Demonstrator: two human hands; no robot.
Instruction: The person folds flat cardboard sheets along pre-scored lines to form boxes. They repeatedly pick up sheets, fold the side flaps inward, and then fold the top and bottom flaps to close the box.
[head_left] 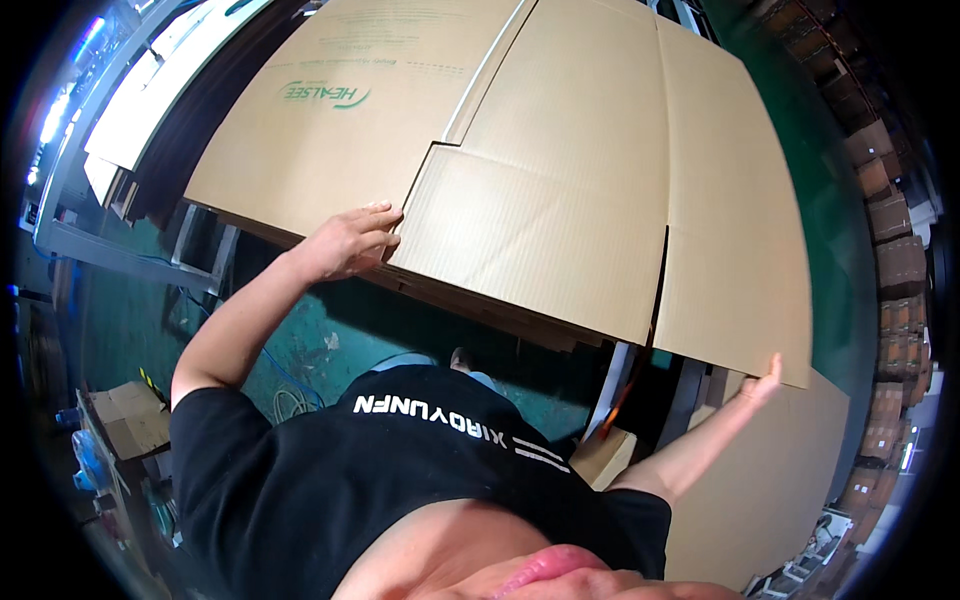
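Note:
A large flattened cardboard box (560, 210) spreads before me, brown, creased into panels and slotted along its near edge. Green print marks its left panel (290, 150). My left hand (350, 243) rests at the near edge, beside the slot between the left and middle panels. Its fingers are stretched out and a little apart, their tips touching the board. At the near right corner, my right hand (765, 382) pinches the edge of the right panel (735, 250), one finger lying on top. Its other fingers are partly hidden. Beneath the left and middle panels, more cardboard edges show.
Another plain cardboard sheet (770, 480) lies lower right, under my right forearm. Stacks of brown cardboard (885, 330) line the far right. A metal frame (130, 250) and white sheets (170, 90) stand at left. Cables (290, 400) lie on the green floor (330, 340).

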